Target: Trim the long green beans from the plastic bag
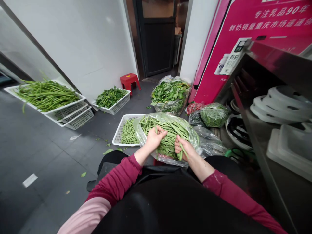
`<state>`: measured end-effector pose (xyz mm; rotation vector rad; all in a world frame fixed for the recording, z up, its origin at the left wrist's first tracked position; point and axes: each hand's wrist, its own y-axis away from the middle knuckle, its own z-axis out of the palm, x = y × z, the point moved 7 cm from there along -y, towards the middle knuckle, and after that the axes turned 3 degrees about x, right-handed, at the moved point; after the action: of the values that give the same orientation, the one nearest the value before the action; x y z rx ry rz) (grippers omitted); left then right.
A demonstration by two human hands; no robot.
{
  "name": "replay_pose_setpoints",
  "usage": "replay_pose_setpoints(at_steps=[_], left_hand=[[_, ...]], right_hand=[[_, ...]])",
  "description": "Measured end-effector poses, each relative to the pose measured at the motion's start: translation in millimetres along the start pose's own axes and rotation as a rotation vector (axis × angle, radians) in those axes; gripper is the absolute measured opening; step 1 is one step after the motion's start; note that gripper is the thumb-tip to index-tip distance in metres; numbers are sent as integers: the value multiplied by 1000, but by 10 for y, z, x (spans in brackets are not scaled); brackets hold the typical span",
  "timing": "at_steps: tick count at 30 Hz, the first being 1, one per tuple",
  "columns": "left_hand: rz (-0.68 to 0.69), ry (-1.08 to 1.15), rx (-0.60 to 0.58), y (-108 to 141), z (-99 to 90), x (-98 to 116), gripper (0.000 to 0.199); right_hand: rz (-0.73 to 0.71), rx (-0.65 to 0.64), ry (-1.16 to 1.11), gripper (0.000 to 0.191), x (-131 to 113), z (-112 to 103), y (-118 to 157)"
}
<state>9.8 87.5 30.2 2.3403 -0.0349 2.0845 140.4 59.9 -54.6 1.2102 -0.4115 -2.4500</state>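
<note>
A clear plastic bag (140, 130) full of long green beans (168, 128) lies open in front of my knees. Over its left part is my left hand (156, 138), its thumb and fingers pinched together on a green bean that hangs below them. My right hand (182, 148) is closed round a few green beans, their ends sticking out below the fingers, at the right part of the bag. Just left of the bag, partly hidden by it, a white basket (117, 135) holds shorter bean pieces (129, 131).
Stacked white baskets (70, 113) with long green stalks stand at left. Behind are a basket of leaves (119, 105), a red stool (129, 79) and a bag of leafy greens (170, 92). At right, a metal shelf (258, 130) holds white containers (280, 105); more bags (214, 115) lie beside it.
</note>
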Motion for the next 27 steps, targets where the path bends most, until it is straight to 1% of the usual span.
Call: replay_pose_setpoints(at_steps=[2, 3, 4, 5, 7, 8, 9, 10, 11, 13, 14, 15, 17, 20, 22, 23, 24, 25, 27], left_hand=[[99, -121, 35, 169, 23, 136, 24], [123, -145, 21, 236, 52, 181, 23], [120, -141, -22, 282, 94, 197, 23], [88, -114, -91, 308, 149, 178, 24], [-39, -30, -262, 322, 275, 53, 26], [-107, 15, -331, 318, 329, -30, 27], [-161, 53, -372, 306, 367, -114, 29], [-194, 81, -375, 284, 382, -190, 30], [-206, 94, -349, 257, 378, -255, 31], [-188, 87, -264, 213, 335, -338, 34], [-178, 76, -233, 208, 313, -361, 34], [-177, 67, -227, 214, 303, -375, 34], [-210, 79, -282, 254, 314, -391, 34], [-275, 140, -386, 316, 343, -386, 36], [-288, 147, -424, 326, 355, -380, 31], [-280, 122, -422, 315, 353, -382, 28], [-255, 71, -401, 291, 341, -384, 24], [-211, -7, -353, 252, 313, -384, 22], [-66, -211, -201, 150, 223, -357, 19]], right_hand=[[-4, 130, -76, 34, 7, -159, -67], [-13, 187, -100, 35, 2, -240, -95], [-16, 225, -112, 35, -1, -307, -118], [-5, 231, -108, 34, 6, -343, -135], [64, 160, -54, 32, 62, -311, -142], [116, 105, -12, 31, 110, -256, -126], [171, 53, 32, 31, 166, -190, -96], [219, 7, 66, 30, 218, -117, -57], [262, -38, 83, 29, 264, -41, -12], [339, -124, 69, 27, 334, 99, 83], [364, -164, 44, 26, 349, 153, 124], [377, -198, 18, 25, 348, 189, 157], [377, -244, -12, 25, 320, 209, 197], [378, -287, 2, 26, 283, 172, 219], [411, -325, 18, 27, 297, 169, 238], [432, -342, 22, 26, 314, 179, 250], [448, -345, 25, 26, 335, 193, 260], [452, -325, 25, 26, 354, 202, 262], [413, -223, 19, 25, 373, 203, 251]])
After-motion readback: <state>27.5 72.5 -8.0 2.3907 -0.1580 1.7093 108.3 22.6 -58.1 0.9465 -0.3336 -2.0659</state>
